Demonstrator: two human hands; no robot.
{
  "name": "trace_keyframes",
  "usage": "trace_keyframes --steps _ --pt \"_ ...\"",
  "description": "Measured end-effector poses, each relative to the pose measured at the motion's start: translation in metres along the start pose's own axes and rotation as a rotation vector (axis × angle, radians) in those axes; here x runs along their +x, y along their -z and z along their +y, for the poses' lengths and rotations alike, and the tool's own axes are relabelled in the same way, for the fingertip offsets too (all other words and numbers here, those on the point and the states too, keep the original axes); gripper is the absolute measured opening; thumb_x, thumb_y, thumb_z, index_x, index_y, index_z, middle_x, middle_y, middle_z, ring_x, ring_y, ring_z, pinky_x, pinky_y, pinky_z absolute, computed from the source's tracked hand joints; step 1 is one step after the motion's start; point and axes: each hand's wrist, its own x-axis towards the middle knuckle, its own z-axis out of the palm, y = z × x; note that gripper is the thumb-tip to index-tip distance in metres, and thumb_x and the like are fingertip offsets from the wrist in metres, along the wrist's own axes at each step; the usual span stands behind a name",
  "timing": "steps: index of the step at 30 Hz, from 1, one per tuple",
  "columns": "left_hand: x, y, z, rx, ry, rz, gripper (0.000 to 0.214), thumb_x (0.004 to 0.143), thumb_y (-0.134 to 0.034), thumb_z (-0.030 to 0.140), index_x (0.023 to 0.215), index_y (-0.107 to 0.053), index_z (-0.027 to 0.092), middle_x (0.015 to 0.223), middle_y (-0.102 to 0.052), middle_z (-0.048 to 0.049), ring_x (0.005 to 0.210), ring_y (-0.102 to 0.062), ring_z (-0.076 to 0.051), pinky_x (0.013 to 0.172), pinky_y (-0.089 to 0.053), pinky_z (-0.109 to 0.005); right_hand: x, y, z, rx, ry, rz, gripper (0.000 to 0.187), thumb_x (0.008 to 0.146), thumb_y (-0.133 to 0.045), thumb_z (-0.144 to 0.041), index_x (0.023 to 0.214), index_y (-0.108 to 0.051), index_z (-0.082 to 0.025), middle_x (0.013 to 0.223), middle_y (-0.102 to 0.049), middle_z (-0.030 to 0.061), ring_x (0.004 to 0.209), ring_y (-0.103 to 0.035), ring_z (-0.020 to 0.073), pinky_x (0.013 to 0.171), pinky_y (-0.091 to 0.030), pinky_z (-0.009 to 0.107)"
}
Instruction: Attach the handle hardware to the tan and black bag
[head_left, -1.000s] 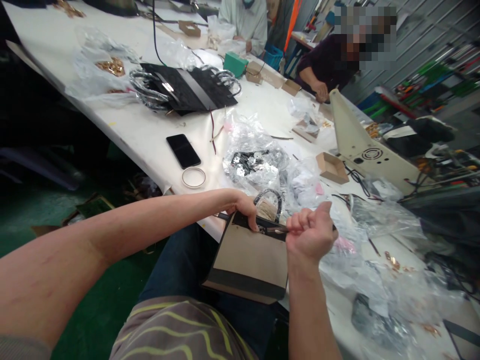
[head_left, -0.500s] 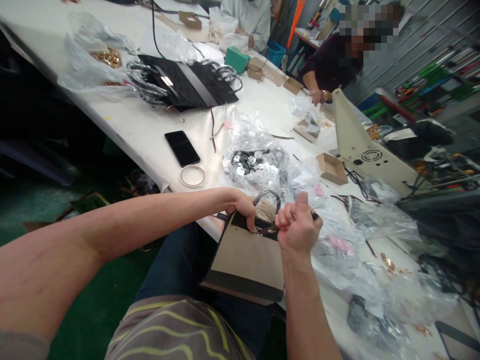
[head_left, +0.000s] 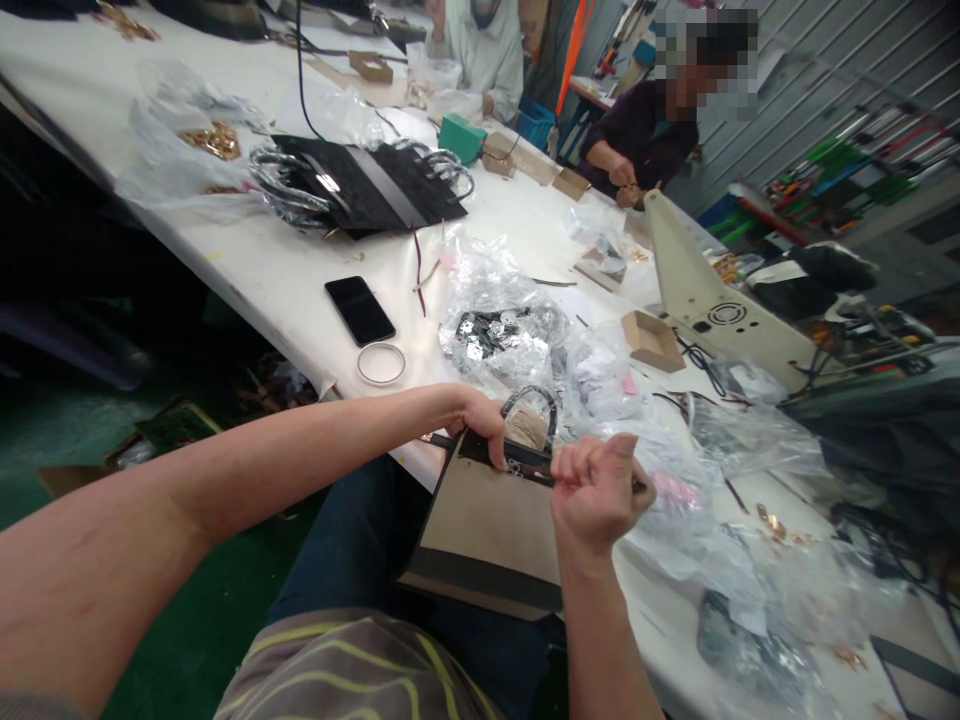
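A tan handbag [head_left: 487,520] with black trim and a dark looped handle [head_left: 529,400] rests on my lap against the edge of the white table [head_left: 285,270]. My left hand [head_left: 480,422] is closed on the bag's black top edge. My right hand [head_left: 596,492] is a fist around a thin dark tool whose tip meets the metal fitting at the bag's top; only the tool's end shows past my knuckles.
A black phone [head_left: 360,310], a ring [head_left: 381,363], clear plastic bags of small metal parts [head_left: 502,335], a small cardboard box [head_left: 652,342], black bag pieces [head_left: 375,185] and a cream machine [head_left: 712,300] lie on the table. Two other people work at the far end.
My right fist has drawn left, in toward the bag's top, and dropped slightly. My left hand keeps its hold. The view has shifted a little.
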Motion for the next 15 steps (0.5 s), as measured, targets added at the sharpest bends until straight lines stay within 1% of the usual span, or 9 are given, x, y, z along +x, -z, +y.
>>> trace_keyframes --steps 2,4,7,10,12,15 --pt "0.001 0.001 -0.001 0.005 -0.004 -0.004 0.036 0.057 -0.096 0.022 0.087 -0.077 0.017 0.085 -0.083 -0.0098 0.087 -0.081 -0.032 0.075 -0.071 -0.04 0.004 0.0 0.0 0.009 -0.019 0.002 0.07 0.101 -0.077 -0.055 0.055 -0.037 -0.022 0.05 -0.029 -0.0091 0.041 -0.029 0.0072 0.041 -0.024 0.026" --pt "0.003 0.002 -0.001 0.005 0.014 -0.021 0.034 0.059 -0.095 0.023 0.087 -0.077 0.018 0.085 -0.083 -0.0088 0.086 -0.081 -0.03 0.076 -0.071 -0.038 0.005 0.001 0.0 0.018 -0.037 -0.009 0.071 0.099 -0.08 -0.056 0.055 -0.036 -0.023 0.05 -0.029 -0.0094 0.041 -0.027 0.0068 0.041 -0.023 0.026" --pt "0.004 0.004 -0.002 -0.006 0.038 -0.049 0.029 0.062 -0.093 0.025 0.086 -0.078 0.017 0.086 -0.083 -0.0091 0.084 -0.08 -0.028 0.074 -0.07 -0.035 0.002 0.003 -0.003 0.018 -0.04 -0.026 0.07 0.101 -0.078 -0.055 0.054 -0.037 -0.022 0.05 -0.029 -0.0092 0.041 -0.028 0.0067 0.042 -0.024 0.026" --pt "0.006 0.004 -0.003 -0.02 0.028 -0.04 0.028 0.063 -0.092 0.024 0.086 -0.078 0.017 0.085 -0.083 -0.0089 0.083 -0.079 -0.027 0.071 -0.07 -0.035 -0.004 0.001 -0.008 0.022 -0.038 -0.023 0.068 0.104 -0.073 -0.052 0.055 -0.038 -0.022 0.05 -0.028 -0.0091 0.041 -0.029 0.0071 0.042 -0.025 0.026" --pt "0.007 0.004 -0.004 -0.023 0.008 -0.029 0.028 0.063 -0.092 0.022 0.087 -0.078 0.017 0.084 -0.083 -0.0083 0.083 -0.079 -0.027 0.069 -0.069 -0.034 -0.007 0.0 -0.01 0.036 -0.064 -0.017 0.068 0.104 -0.073 -0.052 0.055 -0.037 -0.022 0.05 -0.027 -0.0093 0.04 -0.027 0.007 0.041 -0.024 0.025" --pt "0.009 0.004 -0.005 -0.02 -0.003 -0.023 0.031 0.062 -0.093 0.021 0.089 -0.078 0.017 0.084 -0.083 -0.0082 0.084 -0.079 -0.028 0.07 -0.069 -0.035 -0.005 -0.003 -0.009 0.064 -0.13 -0.019 0.069 0.101 -0.076 -0.056 0.056 -0.035 -0.023 0.05 -0.026 -0.0101 0.04 -0.023 0.0063 0.04 -0.021 0.024"
